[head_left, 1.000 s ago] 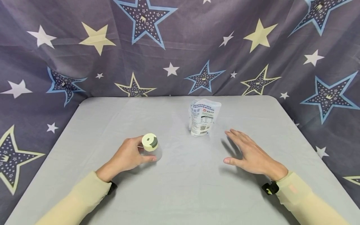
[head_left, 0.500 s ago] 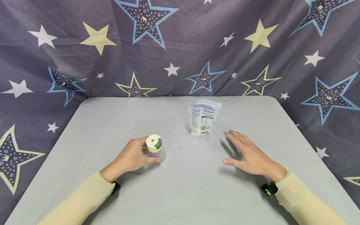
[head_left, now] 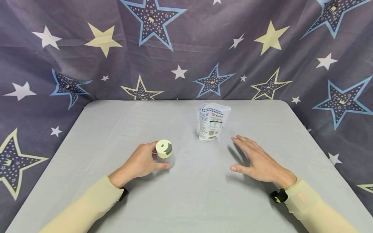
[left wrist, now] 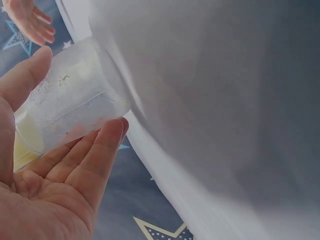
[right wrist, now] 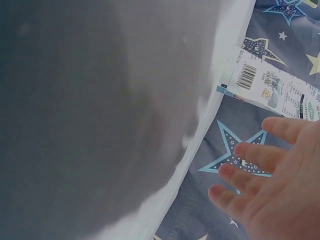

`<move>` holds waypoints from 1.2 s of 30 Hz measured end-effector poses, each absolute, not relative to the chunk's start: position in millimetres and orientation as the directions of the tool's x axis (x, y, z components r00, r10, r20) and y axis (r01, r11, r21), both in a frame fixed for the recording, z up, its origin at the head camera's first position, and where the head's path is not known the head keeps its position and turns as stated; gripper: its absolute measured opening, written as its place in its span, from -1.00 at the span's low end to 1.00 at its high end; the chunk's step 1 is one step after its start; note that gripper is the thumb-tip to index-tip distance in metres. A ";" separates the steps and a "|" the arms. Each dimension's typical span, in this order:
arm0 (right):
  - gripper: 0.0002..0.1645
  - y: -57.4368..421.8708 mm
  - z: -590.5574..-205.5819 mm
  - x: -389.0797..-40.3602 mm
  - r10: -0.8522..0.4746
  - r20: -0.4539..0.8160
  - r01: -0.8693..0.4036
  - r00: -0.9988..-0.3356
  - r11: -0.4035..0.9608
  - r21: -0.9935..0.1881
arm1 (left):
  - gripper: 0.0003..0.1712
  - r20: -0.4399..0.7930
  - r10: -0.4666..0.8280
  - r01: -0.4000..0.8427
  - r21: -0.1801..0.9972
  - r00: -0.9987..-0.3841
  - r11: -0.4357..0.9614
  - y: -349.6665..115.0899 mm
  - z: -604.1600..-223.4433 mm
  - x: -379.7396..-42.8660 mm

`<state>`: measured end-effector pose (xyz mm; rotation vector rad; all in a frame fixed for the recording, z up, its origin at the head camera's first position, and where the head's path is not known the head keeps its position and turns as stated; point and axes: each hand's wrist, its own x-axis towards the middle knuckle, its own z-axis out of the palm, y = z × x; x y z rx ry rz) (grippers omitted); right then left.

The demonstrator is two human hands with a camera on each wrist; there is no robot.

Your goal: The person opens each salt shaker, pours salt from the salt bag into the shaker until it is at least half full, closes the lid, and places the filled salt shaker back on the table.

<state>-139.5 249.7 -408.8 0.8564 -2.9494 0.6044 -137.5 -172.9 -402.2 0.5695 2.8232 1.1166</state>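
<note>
My left hand (head_left: 143,160) grips a clear seasoning jar (head_left: 166,160) with a pale yellow lid, which has a grey-green flap. The jar stands upright on the table, left of the middle. In the left wrist view, thumb and fingers lie on opposite sides of the clear jar (left wrist: 82,95), and a few specks show on its wall. Apart from everything, my right hand (head_left: 257,161) is held over the right side of the table with fingers extended. Beyond it, toward the middle, a white salt bag (head_left: 212,124) with blue print stands upright; the right wrist view shows the bag's barcode end (right wrist: 260,80).
A pale grey cloth covers the table (head_left: 198,200). Behind and along both sides hangs a dark curtain (head_left: 186,48) patterned with stars. The salt bag stands toward the far part of the table, between the hands.
My left hand has moved the seasoning jar a short way to the right across the table. The right hand and the salt bag have stayed nearly in place.
</note>
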 end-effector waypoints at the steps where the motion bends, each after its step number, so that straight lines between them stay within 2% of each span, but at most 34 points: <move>1: 0.21 249.3 -408.8 -139.4 -0.515 0.117 -0.519 -0.849 0.775 -0.361 | -0.25 0.085 0.358 0.319 0.671 -0.930 0.670 -171.7 -402.1 -137.7; 16: 0.21 246.2 -407.7 -137.7 -0.525 0.113 -0.527 -0.843 0.769 -0.361 | -0.20 0.095 0.380 0.340 0.676 -0.920 0.654 -157.3 -404.1 -142.8; 36: 0.21 243.9 -408.0 -137.9 -0.536 0.126 -0.542 -0.834 0.758 -0.363 | -0.25 0.103 0.404 0.372 0.637 -0.909 0.675 -138.6 -402.0 -144.1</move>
